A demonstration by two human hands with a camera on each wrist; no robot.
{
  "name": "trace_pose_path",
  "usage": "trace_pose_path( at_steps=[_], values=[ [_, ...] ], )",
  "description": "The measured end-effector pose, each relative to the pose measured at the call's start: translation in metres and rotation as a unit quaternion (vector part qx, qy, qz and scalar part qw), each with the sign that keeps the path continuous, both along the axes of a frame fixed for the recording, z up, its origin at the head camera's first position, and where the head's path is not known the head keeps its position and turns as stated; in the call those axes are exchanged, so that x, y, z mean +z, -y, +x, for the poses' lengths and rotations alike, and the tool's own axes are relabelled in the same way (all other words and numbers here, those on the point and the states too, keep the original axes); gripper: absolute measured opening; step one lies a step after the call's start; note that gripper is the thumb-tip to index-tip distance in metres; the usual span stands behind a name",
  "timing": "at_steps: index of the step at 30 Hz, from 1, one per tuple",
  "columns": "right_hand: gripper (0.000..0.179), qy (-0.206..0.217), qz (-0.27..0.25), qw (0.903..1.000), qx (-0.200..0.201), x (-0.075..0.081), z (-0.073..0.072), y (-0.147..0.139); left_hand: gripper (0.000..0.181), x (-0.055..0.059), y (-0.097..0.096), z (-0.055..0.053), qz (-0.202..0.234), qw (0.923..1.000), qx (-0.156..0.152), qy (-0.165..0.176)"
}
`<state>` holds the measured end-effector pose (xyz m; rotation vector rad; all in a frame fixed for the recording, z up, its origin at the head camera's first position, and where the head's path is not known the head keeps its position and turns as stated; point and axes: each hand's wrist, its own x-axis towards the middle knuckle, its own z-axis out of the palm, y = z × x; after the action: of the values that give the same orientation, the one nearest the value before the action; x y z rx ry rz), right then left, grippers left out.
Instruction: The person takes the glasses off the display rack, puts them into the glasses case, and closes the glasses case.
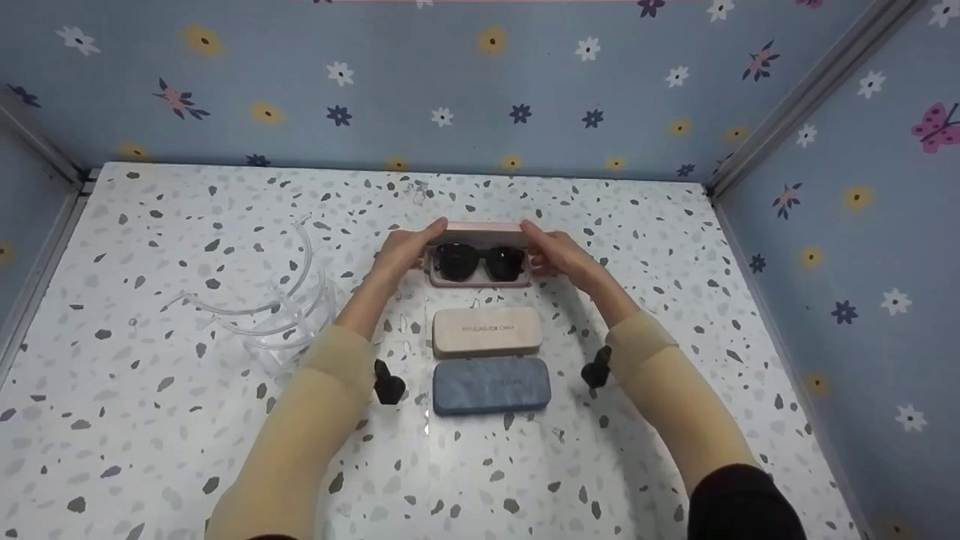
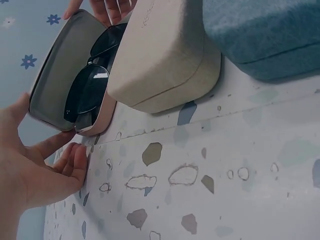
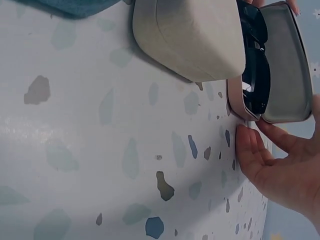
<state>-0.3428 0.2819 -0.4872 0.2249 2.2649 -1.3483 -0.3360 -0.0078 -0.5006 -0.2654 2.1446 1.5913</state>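
A pink glasses case (image 1: 480, 284) lies at the far middle of the table with its lid raised. Black sunglasses (image 1: 459, 264) sit folded inside, lenses facing the head camera. My left hand (image 1: 403, 253) grips the lid's left end, thumb on its upper edge and index finger low by the hinge, as the left wrist view shows. At the opposite end, my right hand (image 3: 280, 160) holds the lid the same way, its other fingers curled beside the case. Nearer to me lie a closed cream glasses case (image 1: 487, 330) and a closed blue glasses case (image 1: 491, 385).
To the left stands a clear plastic rack (image 1: 300, 322) with curved arms, close to my left forearm. The speckled table (image 1: 495, 480) ends at a flowered wall (image 1: 420, 90) behind the pink case, and another panel (image 1: 847, 255) borders the right side.
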Motion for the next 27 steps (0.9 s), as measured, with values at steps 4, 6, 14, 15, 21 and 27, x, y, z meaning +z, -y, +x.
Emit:
trace_pose_path(
  at_steps=[4,6,14,15,21,27],
  values=[
    [0.074,-0.003,-0.013,0.9994,0.032,-0.001,0.001,-0.004,0.084,0.0,0.003,0.003,0.014,0.9998,-0.014,0.007],
    [0.071,-0.002,-0.022,0.9988,0.043,-0.001,0.001,-0.006,0.083,0.0,0.004,0.003,0.02,0.9996,-0.019,0.011],
    [0.069,0.011,-0.039,0.9965,0.073,0.0,0.002,-0.01,0.071,-0.001,0.011,0.008,0.042,0.9979,-0.049,-0.003],
    [0.071,0.013,-0.041,0.996,0.079,0.001,0.002,-0.01,0.07,-0.001,0.011,0.008,0.048,0.9974,-0.053,-0.006],
    [0.081,0.017,-0.03,0.9933,0.11,0.001,0.007,-0.017,0.074,-0.007,0.014,0.009,0.037,0.9949,-0.089,-0.029],
    [0.077,0.006,-0.023,0.9918,0.126,-0.002,0.01,-0.019,0.065,-0.015,0.016,0.011,0.018,0.9894,-0.115,-0.086]
  ],
)
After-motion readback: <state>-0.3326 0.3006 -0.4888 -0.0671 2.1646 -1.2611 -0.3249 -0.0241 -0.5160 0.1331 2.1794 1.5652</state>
